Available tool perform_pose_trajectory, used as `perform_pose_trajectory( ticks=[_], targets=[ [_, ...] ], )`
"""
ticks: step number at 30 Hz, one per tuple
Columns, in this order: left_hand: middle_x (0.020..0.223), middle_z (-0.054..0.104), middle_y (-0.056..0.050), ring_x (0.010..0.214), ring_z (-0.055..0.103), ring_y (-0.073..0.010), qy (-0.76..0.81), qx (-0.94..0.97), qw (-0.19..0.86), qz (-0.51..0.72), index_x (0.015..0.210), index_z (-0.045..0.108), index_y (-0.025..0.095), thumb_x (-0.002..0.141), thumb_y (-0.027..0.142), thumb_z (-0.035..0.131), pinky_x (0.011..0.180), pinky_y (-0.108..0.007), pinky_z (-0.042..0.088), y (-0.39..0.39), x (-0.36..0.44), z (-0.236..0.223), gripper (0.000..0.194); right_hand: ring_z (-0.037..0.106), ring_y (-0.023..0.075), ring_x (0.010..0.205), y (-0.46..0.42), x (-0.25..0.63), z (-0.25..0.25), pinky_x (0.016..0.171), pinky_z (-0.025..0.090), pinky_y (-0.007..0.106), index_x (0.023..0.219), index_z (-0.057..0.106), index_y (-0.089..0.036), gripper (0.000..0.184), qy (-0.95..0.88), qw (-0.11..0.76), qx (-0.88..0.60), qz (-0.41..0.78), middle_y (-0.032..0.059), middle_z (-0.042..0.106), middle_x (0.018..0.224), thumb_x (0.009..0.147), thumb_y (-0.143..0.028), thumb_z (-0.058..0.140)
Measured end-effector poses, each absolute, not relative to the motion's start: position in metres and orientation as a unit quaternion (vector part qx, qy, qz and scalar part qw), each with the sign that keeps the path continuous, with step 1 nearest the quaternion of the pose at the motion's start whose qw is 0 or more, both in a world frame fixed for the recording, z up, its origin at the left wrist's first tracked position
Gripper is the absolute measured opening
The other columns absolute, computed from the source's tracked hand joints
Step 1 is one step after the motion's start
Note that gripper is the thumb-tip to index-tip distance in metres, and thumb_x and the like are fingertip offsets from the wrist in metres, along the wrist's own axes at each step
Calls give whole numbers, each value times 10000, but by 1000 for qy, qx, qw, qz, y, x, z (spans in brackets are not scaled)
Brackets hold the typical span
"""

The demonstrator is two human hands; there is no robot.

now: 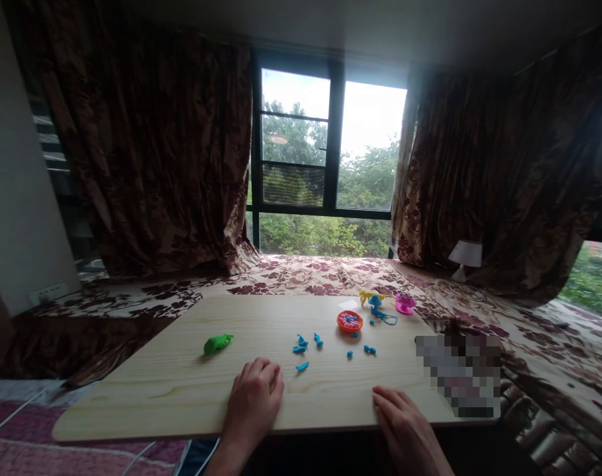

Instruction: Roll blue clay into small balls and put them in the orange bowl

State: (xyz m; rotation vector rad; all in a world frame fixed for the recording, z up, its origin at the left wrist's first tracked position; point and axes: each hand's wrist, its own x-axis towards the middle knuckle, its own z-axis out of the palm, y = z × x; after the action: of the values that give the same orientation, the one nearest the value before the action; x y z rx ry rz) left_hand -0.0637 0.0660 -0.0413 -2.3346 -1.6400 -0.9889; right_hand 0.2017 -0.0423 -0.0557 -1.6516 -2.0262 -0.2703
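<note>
My left hand [252, 399] rests on the near edge of a pale wooden board [182, 377], its fingers curled loosely with nothing seen in them. My right hand [404, 426] lies flat on the board's front right edge, fingers stretched out and empty. Several small blue clay pieces [308, 345] are scattered just beyond my left hand. A green clay lump [217, 343] lies further left. An orange dish [349, 321] with small coloured bits stands behind the blue pieces. Yellow and blue clay tools [375, 301] and a pink mould [405, 303] sit at the far right.
The board lies on a floral bedspread [301, 274]. Brown patterned curtains [147, 158] flank a window [330, 152] showing trees. A small white lamp [465, 256] stands at the right. A pixelated patch [456, 373] covers the board's right corner.
</note>
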Motion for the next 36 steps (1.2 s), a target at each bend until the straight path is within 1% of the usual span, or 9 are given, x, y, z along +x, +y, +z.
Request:
perform_pose_trajectory(
  ticks=[4,10,15,19,22,25,30,33,36],
  targets=[
    [894,571,-29,891,483,-186,-541,-773,60,-325,843,602,232,826,273,395,808,-319,360,66,-63,-41,212,473,224,1133,-51,189,-66,917,427,334,1182,535,-137,367,-784,192,-568,-159,92,510,1236,892,-281,362],
    [873,575,-30,873,491,-183,-540,-774,64,-326,831,609,231,819,262,406,795,-313,367,65,-62,-38,206,394,224,1200,-39,195,-72,966,368,419,1280,423,-180,404,-767,168,-585,-206,79,404,1318,913,-314,319],
    [894,573,-30,893,491,-186,-546,-770,63,-323,847,606,239,821,266,398,798,-315,364,65,-62,-40,211,440,251,1158,-52,195,-97,899,427,377,1269,438,-136,454,-761,197,-549,-283,123,418,1291,878,-365,400],
    [920,573,-32,910,488,-189,-546,-772,61,-319,867,604,242,817,272,400,806,-317,362,65,-61,-42,212,346,227,1228,-48,182,-82,980,344,380,1313,373,-157,459,-773,179,-568,-220,90,334,1355,901,-358,354],
    [911,577,-31,899,492,-187,-543,-774,62,-320,855,607,239,811,266,408,798,-313,367,65,-61,-40,206,348,222,1231,-39,188,-68,1005,296,423,1302,388,-165,445,-756,168,-606,-182,84,357,1348,916,-370,306],
    [899,580,-29,886,495,-185,-543,-773,63,-321,844,610,238,810,265,411,792,-312,369,66,-62,-40,203,367,247,1217,-43,200,-77,990,303,449,1298,395,-152,467,-745,174,-611,-203,102,363,1340,906,-396,326],
    [920,575,-32,907,491,-190,-549,-771,60,-317,865,605,241,815,276,405,805,-321,365,66,-61,-41,208,365,262,1216,-59,186,-91,975,325,410,1306,384,-126,517,-760,198,-580,-217,125,337,1348,883,-423,377],
    [909,575,-33,902,493,-190,-547,-773,61,-314,858,607,237,813,274,405,810,-320,367,65,-60,-40,210,323,222,1245,-44,168,-71,1025,253,391,1302,393,-174,472,-766,197,-592,-153,76,337,1360,902,-418,335],
    [892,577,-32,889,496,-189,-544,-775,67,-315,842,610,237,809,266,407,799,-315,373,65,-60,-39,207,350,197,1232,-22,172,-51,1030,225,412,1262,445,-214,429,-753,190,-622,-103,53,398,1331,920,-412,277]
  ],
)
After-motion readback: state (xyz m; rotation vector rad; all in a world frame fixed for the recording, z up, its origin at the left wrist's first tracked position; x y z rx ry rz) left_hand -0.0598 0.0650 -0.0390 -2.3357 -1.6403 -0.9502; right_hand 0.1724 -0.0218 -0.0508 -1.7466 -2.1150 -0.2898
